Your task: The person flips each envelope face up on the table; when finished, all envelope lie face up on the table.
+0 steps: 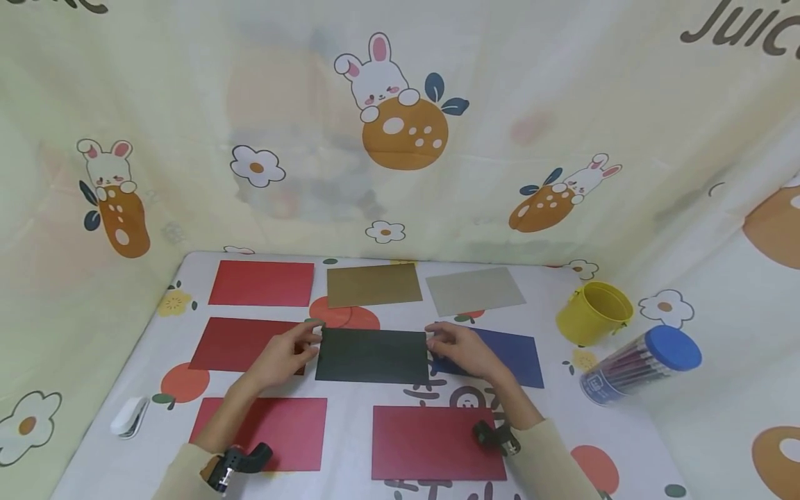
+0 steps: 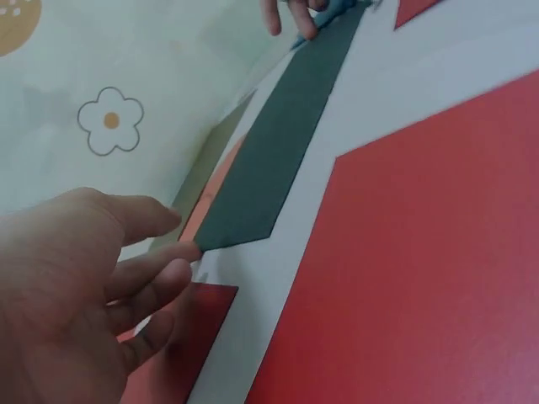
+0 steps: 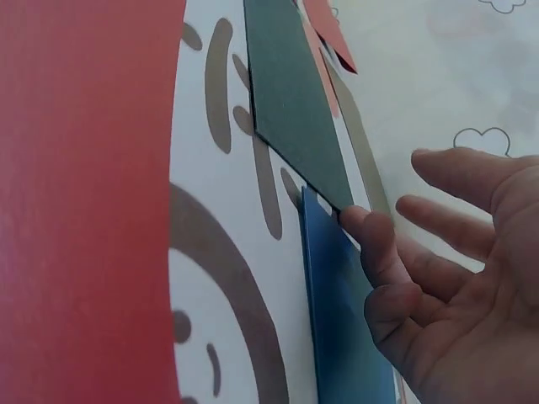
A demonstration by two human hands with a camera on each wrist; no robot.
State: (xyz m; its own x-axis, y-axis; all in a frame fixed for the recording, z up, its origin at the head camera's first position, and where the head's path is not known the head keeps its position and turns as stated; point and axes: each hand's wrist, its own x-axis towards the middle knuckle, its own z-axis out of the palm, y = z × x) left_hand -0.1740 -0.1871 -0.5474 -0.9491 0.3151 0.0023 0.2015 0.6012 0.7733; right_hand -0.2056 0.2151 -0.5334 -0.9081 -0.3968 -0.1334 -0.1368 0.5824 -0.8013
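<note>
A dark green rectangular card point(image 1: 373, 356) lies flat in the middle of the table. My left hand point(image 1: 282, 357) is at its left end; in the left wrist view a fingertip point(image 2: 187, 251) touches the card's corner, the thumb apart from it. At the other end is my right hand point(image 1: 467, 352), a fingertip point(image 3: 355, 220) touching the far right corner in the right wrist view. Neither hand pinches the card. Under the left hand is a dark red card point(image 1: 231, 345), and below the right hand a blue card point(image 1: 515, 354), each partly covered.
Behind lie a red card point(image 1: 261, 283), a gold card point(image 1: 375, 285) and a pale grey card point(image 1: 476, 291). Two pinkish-red cards point(image 1: 287, 434) point(image 1: 431, 444) lie nearer. A white stapler point(image 1: 129, 417) is left; a yellow bucket point(image 1: 581, 321) and blue-lidded pen tub point(image 1: 631, 371) stand right.
</note>
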